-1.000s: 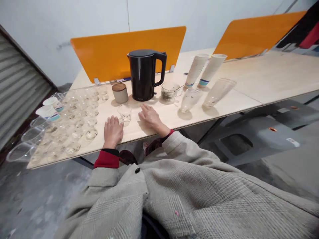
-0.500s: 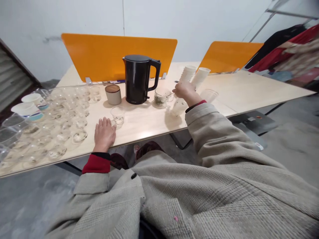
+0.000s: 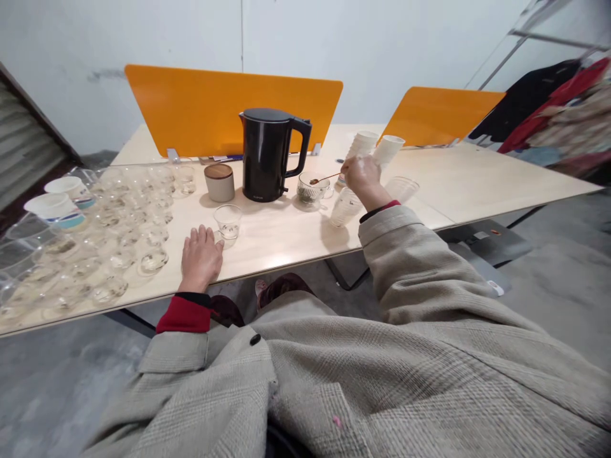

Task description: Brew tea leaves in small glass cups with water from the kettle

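My right hand (image 3: 363, 178) is closed around the handle of a small spoon (image 3: 321, 180). The spoon's bowl is just over a ribbed glass cup (image 3: 311, 193) that has dark dry bits, like tea leaves, at its bottom. Flat on the table near the front edge rests my left hand (image 3: 201, 256), fingers stretched out. Close to its fingertips stands a clear plastic cup (image 3: 229, 219) with a few dark bits in it. A stack of clear cups (image 3: 344, 208) is tilted beside my right wrist.
A black electric kettle (image 3: 265, 156) and a grey canister (image 3: 220, 184) with a wooden lid stand mid-table. Many clear cups (image 3: 121, 257) and two white paper cups (image 3: 56, 210) crowd the left. White cup stacks (image 3: 389, 151) stand behind my right hand. Orange dividers (image 3: 229, 108) line the back.
My right hand has lifted slightly, bringing the spoon's bowl up out of the glass cup and into view. The left hand stays in place. The camera view has shifted a little.
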{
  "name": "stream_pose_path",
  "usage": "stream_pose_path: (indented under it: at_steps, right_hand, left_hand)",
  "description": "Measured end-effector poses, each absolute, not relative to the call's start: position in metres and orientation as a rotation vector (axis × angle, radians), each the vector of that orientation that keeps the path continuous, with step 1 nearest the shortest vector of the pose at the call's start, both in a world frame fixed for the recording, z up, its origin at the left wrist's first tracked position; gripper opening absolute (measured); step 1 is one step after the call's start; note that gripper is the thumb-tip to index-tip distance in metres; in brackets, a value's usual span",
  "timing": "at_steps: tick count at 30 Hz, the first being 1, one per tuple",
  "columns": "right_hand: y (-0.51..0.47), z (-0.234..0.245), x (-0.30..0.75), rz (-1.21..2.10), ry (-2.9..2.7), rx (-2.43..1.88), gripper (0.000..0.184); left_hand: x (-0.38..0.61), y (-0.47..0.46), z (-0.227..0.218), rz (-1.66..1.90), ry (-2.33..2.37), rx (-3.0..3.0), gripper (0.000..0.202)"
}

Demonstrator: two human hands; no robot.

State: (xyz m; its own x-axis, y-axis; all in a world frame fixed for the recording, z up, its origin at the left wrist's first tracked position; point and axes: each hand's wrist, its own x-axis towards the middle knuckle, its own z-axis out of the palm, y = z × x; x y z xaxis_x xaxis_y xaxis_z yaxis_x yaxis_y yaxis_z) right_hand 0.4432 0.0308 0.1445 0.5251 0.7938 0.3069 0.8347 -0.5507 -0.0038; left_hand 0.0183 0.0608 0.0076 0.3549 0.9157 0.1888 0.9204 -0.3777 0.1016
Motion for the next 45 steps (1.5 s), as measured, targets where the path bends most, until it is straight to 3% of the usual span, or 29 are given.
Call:
stream_pose_path:
  at_steps: [5,12,22,32,45]
  right_hand:
    - [-0.007,0.165,0.428,-0.446,-1.255,-2.59,0.039]
    - [-0.048,0.179,0.374,-0.506,-1.516,-2.113,0.042]
    - [-0.012,0.159,0.282,-0.546,-1.987,-1.74,0.047]
    - [0.026,0.143,0.219,-0.458,-2.404,-1.691,0.037]
    - [0.034,0.132,0.22,-0.397,-2.301,-1.689,0.038]
  left_hand:
    - [0.018,0.062,0.007,-0.333,-1.74,-2.551,0.068]
    - [0.02,0.059,0.01,-0.305,-1.768,-2.562,0.068]
    - [0.022,0.054,0.01,-0.307,-1.837,-2.584,0.067]
    - [0.021,0.051,0.013,-0.286,-1.804,-2.595,0.067]
    - [0.023,0.049,0.015,-0.245,-1.792,-2.578,0.064]
